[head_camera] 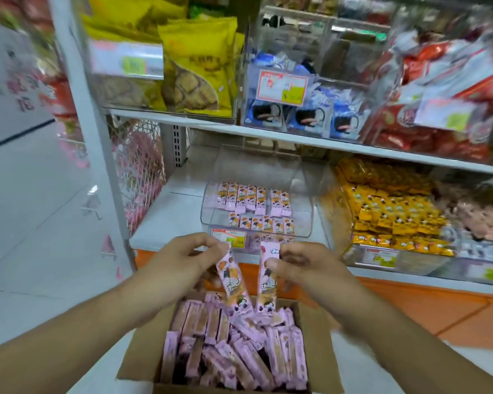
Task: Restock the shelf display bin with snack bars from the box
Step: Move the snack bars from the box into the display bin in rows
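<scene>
An open cardboard box [138, 354] on the floor holds several pink-wrapped snack bars [239, 356]. Above it my left hand [182, 258] pinches the top end of one pink bar [231, 280], which hangs down tilted. My right hand [300, 264] pinches a second pink bar [268, 282] held nearly upright beside the first. Just beyond the hands, on the lower shelf, stands a clear display bin [256, 172] with two rows of the same bars [254, 200] lying at its bottom.
A price tag [231, 237] fronts the bin. To its right is a bin of yellow snack packs [396, 217]. The upper shelf [268, 132] carries yellow bags, blue packets and red packets. A white upright post [97, 137] stands at the left, with grey floor beyond.
</scene>
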`<control>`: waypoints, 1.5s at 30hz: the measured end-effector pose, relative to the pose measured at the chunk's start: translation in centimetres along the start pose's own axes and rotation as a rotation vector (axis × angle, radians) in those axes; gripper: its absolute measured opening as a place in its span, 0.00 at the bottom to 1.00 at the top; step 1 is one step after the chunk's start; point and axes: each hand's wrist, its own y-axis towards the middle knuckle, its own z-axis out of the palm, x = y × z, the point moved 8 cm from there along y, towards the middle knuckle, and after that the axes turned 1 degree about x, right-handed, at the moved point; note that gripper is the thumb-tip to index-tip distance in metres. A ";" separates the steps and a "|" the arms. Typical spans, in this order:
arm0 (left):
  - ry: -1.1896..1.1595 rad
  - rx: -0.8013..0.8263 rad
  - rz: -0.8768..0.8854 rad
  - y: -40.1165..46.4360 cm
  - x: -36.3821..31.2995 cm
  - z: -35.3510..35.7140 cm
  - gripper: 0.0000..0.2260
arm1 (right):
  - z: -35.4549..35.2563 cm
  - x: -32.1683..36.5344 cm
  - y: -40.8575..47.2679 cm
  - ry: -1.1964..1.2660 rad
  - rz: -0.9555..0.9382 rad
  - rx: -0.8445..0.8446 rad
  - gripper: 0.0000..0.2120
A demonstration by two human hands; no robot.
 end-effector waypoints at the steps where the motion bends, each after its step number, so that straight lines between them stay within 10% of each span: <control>1: -0.015 -0.001 0.007 -0.6 -1.0 0.3 0.15 | -0.1 0.9 -0.5 0.014 -0.007 -0.012 0.12; 12: -0.181 0.096 -0.034 -0.6 -2.0 2.4 0.25 | 0.5 0.9 1.0 0.157 -0.021 -0.127 0.07; 29: 0.226 0.081 0.061 0.7 -2.2 1.7 0.10 | 1.6 3.3 1.4 0.060 -0.121 -0.090 0.12; 45: 0.697 -0.153 0.327 7.1 -2.8 -5.3 0.32 | -2.7 6.7 15.2 -0.084 -0.173 -0.336 0.05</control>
